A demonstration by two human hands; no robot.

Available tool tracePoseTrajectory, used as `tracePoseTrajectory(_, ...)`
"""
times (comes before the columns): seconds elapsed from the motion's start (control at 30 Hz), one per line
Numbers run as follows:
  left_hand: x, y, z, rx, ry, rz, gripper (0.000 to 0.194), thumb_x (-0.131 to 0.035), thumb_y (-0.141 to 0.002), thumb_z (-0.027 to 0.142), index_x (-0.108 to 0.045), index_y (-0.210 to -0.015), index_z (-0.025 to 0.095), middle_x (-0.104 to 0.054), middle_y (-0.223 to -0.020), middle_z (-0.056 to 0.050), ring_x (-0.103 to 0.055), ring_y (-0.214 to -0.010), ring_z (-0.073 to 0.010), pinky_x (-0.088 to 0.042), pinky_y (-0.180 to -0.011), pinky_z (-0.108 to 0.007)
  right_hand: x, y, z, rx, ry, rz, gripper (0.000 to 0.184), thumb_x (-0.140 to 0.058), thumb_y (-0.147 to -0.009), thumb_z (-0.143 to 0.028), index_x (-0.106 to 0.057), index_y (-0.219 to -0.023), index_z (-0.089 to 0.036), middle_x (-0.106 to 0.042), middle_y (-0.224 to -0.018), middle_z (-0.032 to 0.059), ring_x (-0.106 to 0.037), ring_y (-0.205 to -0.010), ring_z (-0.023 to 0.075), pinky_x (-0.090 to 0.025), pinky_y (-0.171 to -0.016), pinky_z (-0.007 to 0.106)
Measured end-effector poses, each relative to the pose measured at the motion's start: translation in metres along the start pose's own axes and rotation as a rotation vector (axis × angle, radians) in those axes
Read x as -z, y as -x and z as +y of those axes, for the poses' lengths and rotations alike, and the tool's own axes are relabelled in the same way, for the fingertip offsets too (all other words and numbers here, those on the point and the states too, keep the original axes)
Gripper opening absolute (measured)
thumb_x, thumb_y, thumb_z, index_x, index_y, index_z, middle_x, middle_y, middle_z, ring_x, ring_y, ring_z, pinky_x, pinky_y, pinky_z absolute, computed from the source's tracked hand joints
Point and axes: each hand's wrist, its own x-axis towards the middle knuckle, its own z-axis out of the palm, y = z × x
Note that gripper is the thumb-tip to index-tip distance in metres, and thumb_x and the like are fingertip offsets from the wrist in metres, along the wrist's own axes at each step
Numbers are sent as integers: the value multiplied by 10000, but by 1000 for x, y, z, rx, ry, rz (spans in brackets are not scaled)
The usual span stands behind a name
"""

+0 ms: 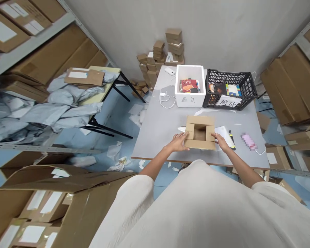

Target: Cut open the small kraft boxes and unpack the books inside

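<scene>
My left hand (178,142) and right hand (220,142) clasped the open cardboard box (199,132) from both sides on the grey table (155,129); it looked light and stiff, best held by its side walls.

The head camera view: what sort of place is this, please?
Probably a parcel packing room in a storeroom: metal shelves hold cardboard boxes, grey mailing bags lie heaped, and an open cardboard box sits between the left hand and right hand.
</scene>
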Motion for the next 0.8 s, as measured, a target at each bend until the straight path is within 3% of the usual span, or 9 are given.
tracePoseTrajectory(0.1, -4, 1, -2, 19, 35, 4, 1242, -873, -833, 552, -176, -1829, 299, -405, -1823, -117, -409, -1671, -394, -332, -1355, -527, 2, 5, -7, -32, -50, -8, 679, -542, -990, -832, -818, -1327, -311, -653, -1623, 106, -616, -1455, 360, -571, -1155, 540)
tracePoseTrajectory(0.2, -4, -1, -3, 29, 188, 66, 1017, -683, -1001, 572, -150, -1830, 321, -544, -1738, -87, -564, -1562, -320, -446, -1279, -453, 2, 9, -12, -55, -59, 18, 647, -585, -978, -821, -825, -1294, -310, -672, -1598, 111, -630, -1443, 360, -584, -1135, 542)
tracePoseTrajectory(0.3, -4, -13, -2, 106, 236, 183, 762, -520, -1101, 547, -284, -1788, 321, -722, -1531, -80, -679, -1409, -295, -506, -1207, -453, 1, 11, -13, -74, -67, 44, 647, -574, -980, -823, -810, -1270, -296, -684, -1573, 108, -649, -1411, 341, -621, -1085, 499)
tracePoseTrajectory(0.37, -8, -26, 0, 148, 209, 254, 682, -546, -1095, 486, -393, -1728, 282, -736, -1476, -104, -700, -1365, -296, -540, -1155, -437, -2, 11, -12, -89, -101, 80, 631, -586, -980, -808, -769, -1314, -304, -676, -1569, 100, -675, -1373, 328, -650, -1037, 477)
tracePoseTrajectory(0.47, -17, -45, 3, 259, 163, 321, 659, -590, -1073, 445, -441, -1679, 234, -663, -1561, -176, -702, -1354, -338, -559, -1122, -470, -9, 12, -10, -116, -132, 132, 648, -728, -914, -729, -689, -1417, -323, -657, -1557, 111, -708, -1307, 325, -681, -975, 471)
tracePoseTrajectory(0.57, -24, -52, 5, 337, 169, 271, 576, -557, -1089, 445, -518, -1604, 192, -675, -1531, -209, -673, -1392, -371, -558, -1109, -474, -17, 12, -10, -93, -74, 161, 765, -861, -794, -627, -672, -1451, -282, -649, -1535, 145, -707, -1266, 345, -693, -942, 492)
tracePoseTrajectory(0.67, -20, -46, 4, 268, 187, 281, 520, -523, -1106, 445, -563, -1562, 199, -675, -1533, -184, -660, -1403, -355, -548, -1120, -448, -22, 11, -15, 2, -9, 217, 831, -870, -754, -624, -672, -1468, -247, -654, -1518, 162, -695, -1241, 365, -693, -926, 524)
tracePoseTrajectory(0.8, 2, -35, -1, 195, 217, 388, 585, -503, -1116, 454, -498, -1641, 196, -651, -1541, -180, -677, -1355, -345, -542, -1137, -461, -30, -1, -30, 147, 8, 209, 845, -822, -799, -620, -644, -1540, -254, -656, -1525, 160, -678, -1275, 368, -667, -996, 556)
